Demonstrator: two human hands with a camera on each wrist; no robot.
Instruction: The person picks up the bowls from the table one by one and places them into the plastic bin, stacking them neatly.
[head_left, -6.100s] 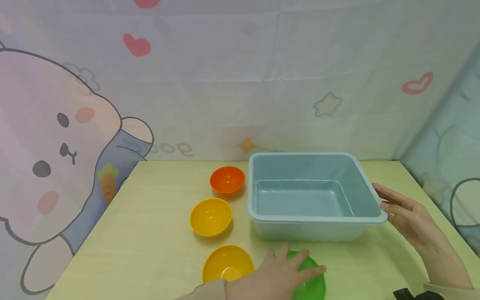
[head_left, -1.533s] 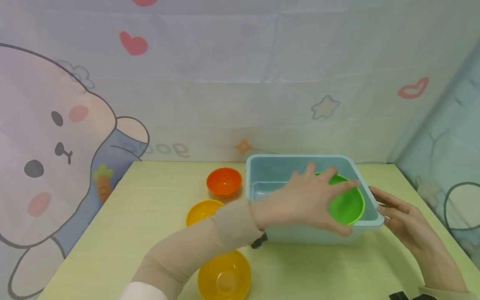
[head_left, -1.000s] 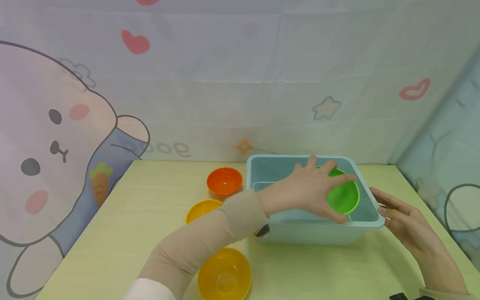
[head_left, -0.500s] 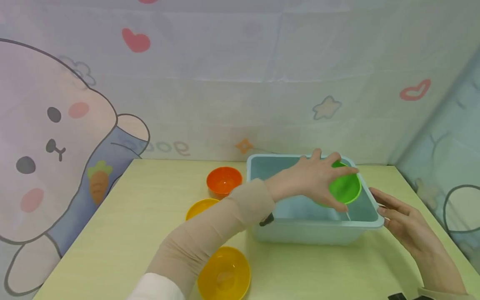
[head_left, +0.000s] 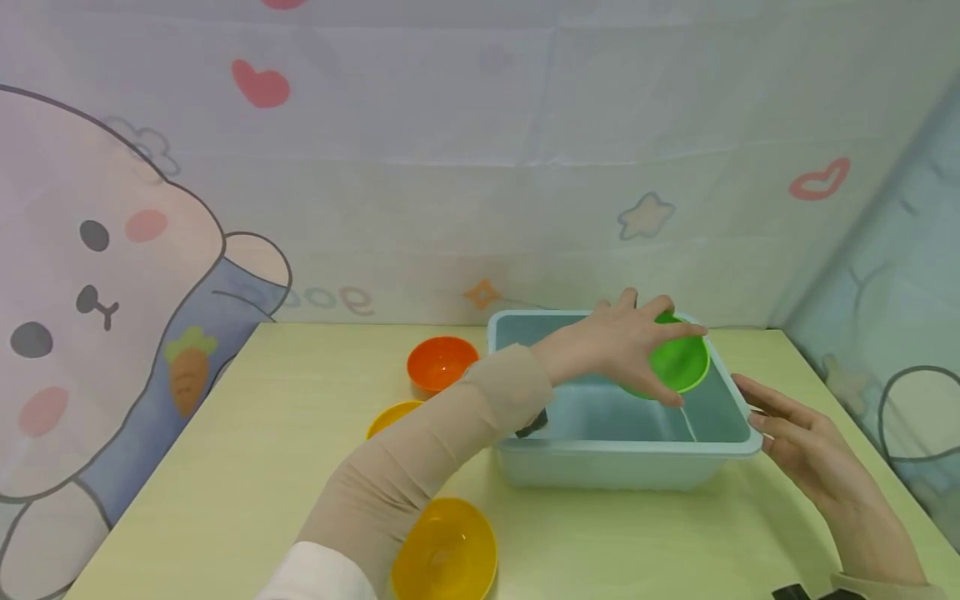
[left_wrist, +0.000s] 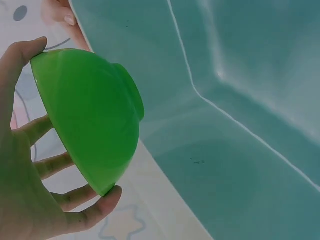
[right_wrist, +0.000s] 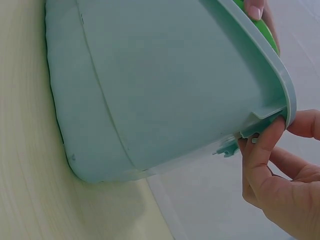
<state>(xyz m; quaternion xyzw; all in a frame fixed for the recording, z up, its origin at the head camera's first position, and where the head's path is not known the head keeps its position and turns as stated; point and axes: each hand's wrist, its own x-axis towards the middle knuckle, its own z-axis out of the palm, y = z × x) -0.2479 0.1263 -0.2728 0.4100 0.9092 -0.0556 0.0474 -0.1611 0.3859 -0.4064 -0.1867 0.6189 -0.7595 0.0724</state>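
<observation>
Gripped green bowl (head_left: 678, 362) in left hand (head_left: 622, 346), tilted over blue tub's (head_left: 622, 448) far-right corner; right hand (head_left: 798, 433) fingers straight, steadying rim. Next, likely: lower, release.

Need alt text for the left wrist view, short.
A left hand grips a green bowl by its rim, tilted on its side with its underside toward the camera, above the inside of a pale blue tub. Fingers curl along the bowl's lower edge.

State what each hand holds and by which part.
Left hand grips the green bowl by its rim, over the blue tub. Right hand touches the tub's rim, fingers mostly straight.
</observation>
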